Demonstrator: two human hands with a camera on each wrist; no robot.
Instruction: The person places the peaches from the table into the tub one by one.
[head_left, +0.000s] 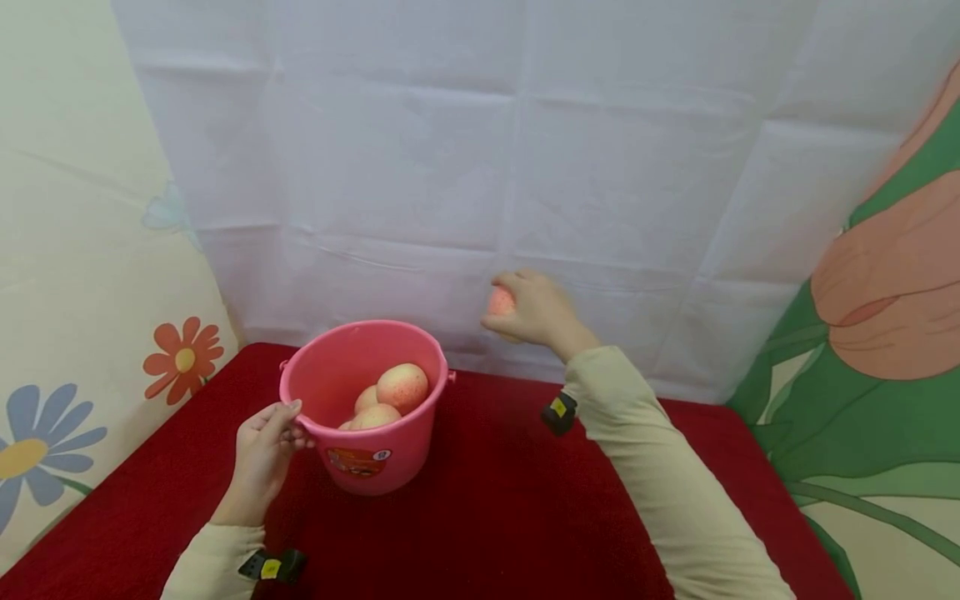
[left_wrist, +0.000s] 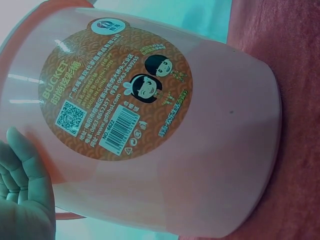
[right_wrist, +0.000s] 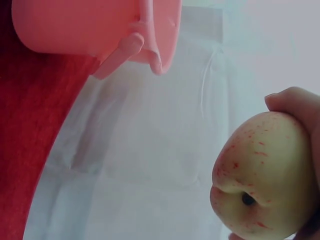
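A pink bucket [head_left: 411,454] stands upright on the red cloth, with several yellowish, red-speckled peaches [head_left: 402,388] inside. My left hand [head_left: 262,450] grips its near left rim, thumb over the edge and fingers outside. In the left wrist view the bucket's wall fills most of the picture, with a round orange label [left_wrist: 117,90]; part of the left hand [left_wrist: 27,190] shows at the edge. Up and to the right of the bucket, my right hand [head_left: 542,312] holds another peach [head_left: 501,301] in the air. In the right wrist view this peach [right_wrist: 265,170] shows its stem hollow.
The red cloth [head_left: 480,517] covers the table. Behind it hangs a creased white sheet [head_left: 600,167]. Flower-patterned hangings [head_left: 67,250] flank both sides. In the right wrist view the bucket's handle [right_wrist: 120,54] hangs at its side.
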